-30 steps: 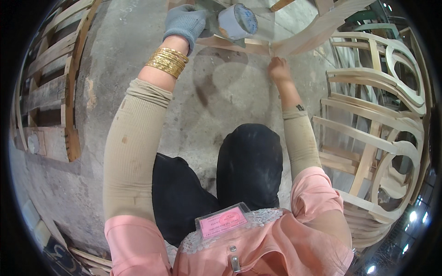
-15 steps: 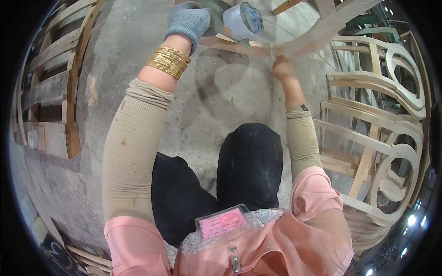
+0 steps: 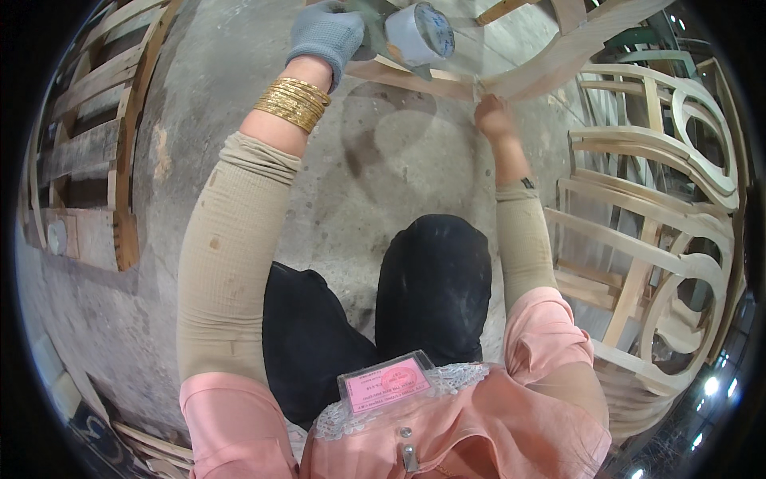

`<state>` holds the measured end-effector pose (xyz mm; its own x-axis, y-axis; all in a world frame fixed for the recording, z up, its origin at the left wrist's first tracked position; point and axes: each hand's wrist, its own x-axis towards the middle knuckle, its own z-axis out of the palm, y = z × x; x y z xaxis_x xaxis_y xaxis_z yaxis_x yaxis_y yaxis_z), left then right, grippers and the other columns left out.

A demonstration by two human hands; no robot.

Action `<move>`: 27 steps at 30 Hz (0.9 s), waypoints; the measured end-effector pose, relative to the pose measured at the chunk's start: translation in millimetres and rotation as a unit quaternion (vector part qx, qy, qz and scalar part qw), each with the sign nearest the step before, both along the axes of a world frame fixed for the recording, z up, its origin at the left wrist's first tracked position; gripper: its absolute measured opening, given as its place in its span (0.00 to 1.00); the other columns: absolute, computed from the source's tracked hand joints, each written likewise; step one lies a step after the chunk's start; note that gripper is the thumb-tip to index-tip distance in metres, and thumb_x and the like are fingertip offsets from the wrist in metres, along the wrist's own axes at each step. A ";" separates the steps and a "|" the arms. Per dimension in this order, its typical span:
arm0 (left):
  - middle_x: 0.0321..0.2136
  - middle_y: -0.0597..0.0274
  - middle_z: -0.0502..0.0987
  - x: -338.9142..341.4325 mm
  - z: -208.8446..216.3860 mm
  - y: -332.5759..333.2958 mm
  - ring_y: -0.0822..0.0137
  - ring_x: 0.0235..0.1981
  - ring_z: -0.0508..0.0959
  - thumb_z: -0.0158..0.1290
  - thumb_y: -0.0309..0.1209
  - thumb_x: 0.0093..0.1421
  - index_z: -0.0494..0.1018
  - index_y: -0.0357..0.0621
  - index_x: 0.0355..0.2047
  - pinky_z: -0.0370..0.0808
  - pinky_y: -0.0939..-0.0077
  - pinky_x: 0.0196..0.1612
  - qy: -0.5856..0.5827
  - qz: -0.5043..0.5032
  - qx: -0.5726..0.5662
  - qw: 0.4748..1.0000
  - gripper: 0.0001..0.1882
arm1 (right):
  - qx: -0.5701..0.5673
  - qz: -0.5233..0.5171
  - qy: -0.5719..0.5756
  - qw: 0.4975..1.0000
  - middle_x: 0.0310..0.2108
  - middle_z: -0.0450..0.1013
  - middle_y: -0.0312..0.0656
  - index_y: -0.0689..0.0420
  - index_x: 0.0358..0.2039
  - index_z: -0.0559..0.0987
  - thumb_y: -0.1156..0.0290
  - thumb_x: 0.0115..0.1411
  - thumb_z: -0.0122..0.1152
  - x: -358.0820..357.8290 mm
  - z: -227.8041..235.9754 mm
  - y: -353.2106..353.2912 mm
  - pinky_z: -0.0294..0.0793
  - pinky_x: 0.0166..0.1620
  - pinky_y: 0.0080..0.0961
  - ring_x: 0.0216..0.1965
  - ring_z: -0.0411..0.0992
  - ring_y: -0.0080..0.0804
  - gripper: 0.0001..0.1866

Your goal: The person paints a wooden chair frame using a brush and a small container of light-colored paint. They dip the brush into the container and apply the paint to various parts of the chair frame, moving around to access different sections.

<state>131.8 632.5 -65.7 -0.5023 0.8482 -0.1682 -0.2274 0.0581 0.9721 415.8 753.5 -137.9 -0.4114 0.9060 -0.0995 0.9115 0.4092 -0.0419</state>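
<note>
Currently, left grip (image 3: 325,36): gloved, closed on grey-green plate (image 3: 369,22).
White tub (image 3: 405,38): against plate, just right of left grip.
Right grip (image 3: 495,117): curled, contents unclear, beside wooden frame (image 3: 550,64).

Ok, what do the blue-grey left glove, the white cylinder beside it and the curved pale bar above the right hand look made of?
Blue-grey left glove: matte knitted fabric, by its textured surface.
White cylinder: perhaps plastic or card; its smooth side leaves this open.
Curved pale bar: probably unpainted wood, by its faint grain.
</note>
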 end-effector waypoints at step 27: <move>0.35 0.48 0.72 16.0 12.7 6.6 0.59 0.33 0.77 0.51 0.27 0.53 0.65 0.25 0.41 0.81 0.70 0.32 -0.021 -0.012 0.019 1.000 0.18 | 0.077 -0.042 0.018 0.996 0.41 0.63 0.61 0.55 0.49 0.67 0.68 0.60 0.38 65.0 -32.5 -41.1 0.69 0.41 0.43 0.41 0.67 0.55 0.17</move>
<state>147.8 639.1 -53.1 -0.4741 0.8666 -0.1558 -0.2679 0.0265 0.9631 480.8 712.5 -170.4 -0.3350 0.9405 0.0565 0.9415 0.3364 -0.0181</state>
